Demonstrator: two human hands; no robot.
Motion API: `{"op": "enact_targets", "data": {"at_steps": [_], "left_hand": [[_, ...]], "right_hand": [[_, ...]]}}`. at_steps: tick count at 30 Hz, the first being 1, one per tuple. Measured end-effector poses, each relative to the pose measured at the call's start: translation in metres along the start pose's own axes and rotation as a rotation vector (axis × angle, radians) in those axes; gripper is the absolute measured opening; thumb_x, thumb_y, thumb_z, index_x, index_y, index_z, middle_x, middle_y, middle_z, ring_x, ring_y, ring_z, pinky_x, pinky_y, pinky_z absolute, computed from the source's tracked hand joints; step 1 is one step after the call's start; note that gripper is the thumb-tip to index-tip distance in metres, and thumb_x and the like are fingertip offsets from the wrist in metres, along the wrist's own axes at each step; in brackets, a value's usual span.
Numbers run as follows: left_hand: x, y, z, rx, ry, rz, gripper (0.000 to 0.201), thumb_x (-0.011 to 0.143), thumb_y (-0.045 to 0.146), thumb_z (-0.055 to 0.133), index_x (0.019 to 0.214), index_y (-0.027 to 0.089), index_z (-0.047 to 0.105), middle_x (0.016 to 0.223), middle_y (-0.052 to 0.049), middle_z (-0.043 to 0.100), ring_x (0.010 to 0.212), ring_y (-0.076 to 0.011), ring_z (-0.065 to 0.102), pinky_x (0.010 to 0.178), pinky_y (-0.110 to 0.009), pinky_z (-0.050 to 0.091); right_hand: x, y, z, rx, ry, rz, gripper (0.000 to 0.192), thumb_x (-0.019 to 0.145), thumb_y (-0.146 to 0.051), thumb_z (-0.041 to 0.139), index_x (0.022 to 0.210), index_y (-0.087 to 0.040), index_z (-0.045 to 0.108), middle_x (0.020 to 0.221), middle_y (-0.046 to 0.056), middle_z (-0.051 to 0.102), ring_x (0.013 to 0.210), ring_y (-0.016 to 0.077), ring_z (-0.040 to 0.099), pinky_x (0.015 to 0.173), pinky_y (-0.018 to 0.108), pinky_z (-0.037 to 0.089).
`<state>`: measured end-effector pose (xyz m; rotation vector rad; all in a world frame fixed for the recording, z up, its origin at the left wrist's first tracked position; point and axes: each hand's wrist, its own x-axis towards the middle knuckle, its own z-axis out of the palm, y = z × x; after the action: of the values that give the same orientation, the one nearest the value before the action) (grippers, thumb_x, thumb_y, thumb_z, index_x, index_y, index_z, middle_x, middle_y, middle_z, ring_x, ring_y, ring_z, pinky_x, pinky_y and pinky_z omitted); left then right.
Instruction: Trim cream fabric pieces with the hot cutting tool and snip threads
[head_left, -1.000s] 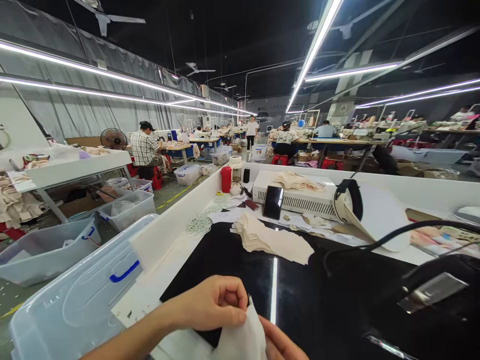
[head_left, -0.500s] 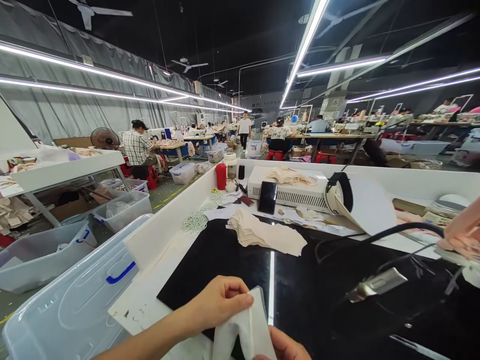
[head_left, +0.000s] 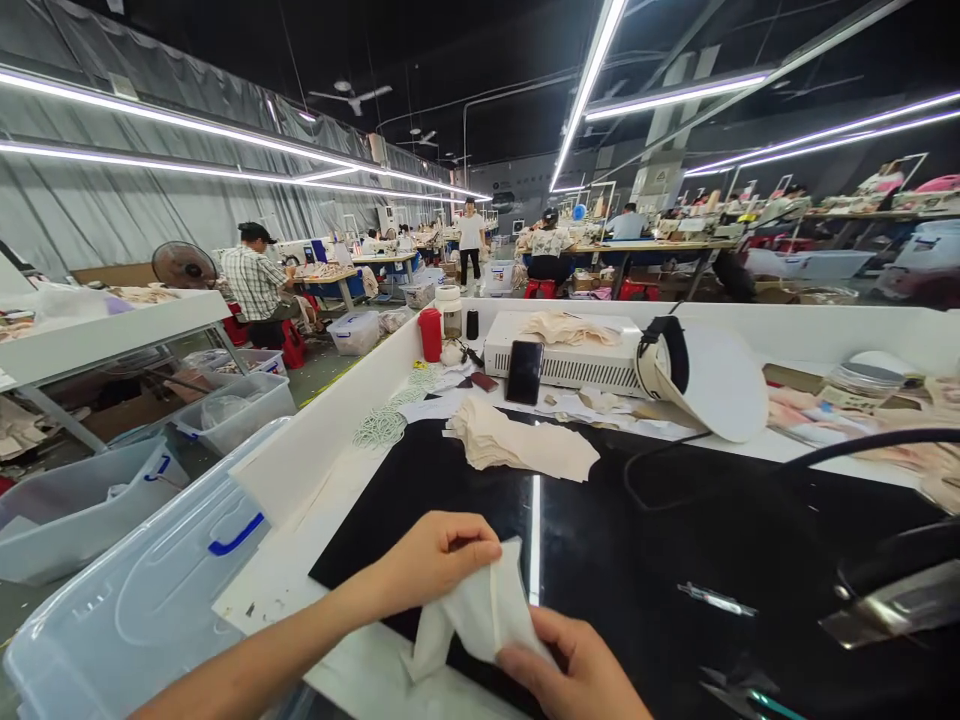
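A white piece of fabric (head_left: 480, 605), folded with a raised strip along it, is stretched between my two hands over the near edge of the black work surface (head_left: 600, 570). My left hand (head_left: 442, 560) pinches its upper edge between thumb and fingers. Lower and to the right, my right hand (head_left: 570, 660) grips its other side, thumb on top. One loose flap of the fabric hangs down to the left. Beyond my hands lies a stack of cream fabric pieces (head_left: 525, 445).
A phone (head_left: 524, 372) leans against a white machine box (head_left: 570, 355). Right of it rests a white visor (head_left: 712, 380). A pen (head_left: 716, 599), cutters (head_left: 742, 690) and a blurred metal tool (head_left: 892, 600) are at the right. A lidded plastic bin (head_left: 150, 560) stands at the left.
Both hands and the white fabric appear higher in view, with more of my right hand showing. The metal tool has shifted right, and a pen and cutters now show there.
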<state>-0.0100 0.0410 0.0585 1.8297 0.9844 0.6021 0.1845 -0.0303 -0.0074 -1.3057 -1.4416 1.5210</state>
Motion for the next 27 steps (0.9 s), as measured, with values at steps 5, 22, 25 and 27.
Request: {"op": "enact_targets", "data": {"at_steps": [5, 22, 25, 27], "left_hand": [[0.001, 0.012, -0.011, 0.775, 0.039, 0.54, 0.031, 0.104, 0.038, 0.042, 0.101, 0.025, 0.07, 0.073, 0.001, 0.06, 0.065, -0.0115, 0.052, 0.059, -0.024, 0.034], [-0.011, -0.038, 0.045, 0.934, -0.104, 0.636, 0.033, 0.097, 0.039, 0.059, 0.124, 0.02, 0.058, 0.114, -0.007, 0.063, 0.102, -0.0212, 0.06, 0.086, -0.034, 0.049], [-0.012, -0.038, 0.045, 0.922, -0.1, 0.625, 0.032, 0.098, 0.037, 0.058, 0.126, 0.021, 0.058, 0.115, -0.008, 0.063, 0.104, -0.0222, 0.06, 0.089, -0.035, 0.05], [-0.012, -0.037, 0.045, 0.921, -0.095, 0.618, 0.032, 0.098, 0.036, 0.057, 0.126, 0.021, 0.059, 0.115, -0.008, 0.063, 0.106, -0.0225, 0.059, 0.091, -0.036, 0.05]], "right_hand": [[0.013, -0.016, -0.037, -0.446, 0.209, -0.326, 0.023, 0.096, -0.032, 0.051, 0.091, -0.023, 0.072, 0.081, 0.001, 0.069, 0.076, 0.0172, 0.066, 0.071, 0.026, 0.051], [0.023, 0.007, -0.073, -1.237, 0.517, -0.46, 0.052, 0.085, 0.006, 0.039, 0.124, -0.014, 0.067, 0.125, 0.018, 0.065, 0.115, 0.0359, 0.057, 0.084, 0.049, 0.052], [0.01, 0.005, -0.057, -1.236, 0.46, -0.527, 0.055, 0.085, 0.008, 0.038, 0.122, -0.021, 0.067, 0.125, 0.011, 0.067, 0.115, 0.0282, 0.059, 0.089, 0.042, 0.052], [-0.005, 0.003, -0.045, -1.211, 0.429, -0.624, 0.05, 0.088, 0.005, 0.039, 0.117, -0.022, 0.069, 0.118, 0.008, 0.07, 0.11, 0.0234, 0.062, 0.089, 0.037, 0.052]]}}
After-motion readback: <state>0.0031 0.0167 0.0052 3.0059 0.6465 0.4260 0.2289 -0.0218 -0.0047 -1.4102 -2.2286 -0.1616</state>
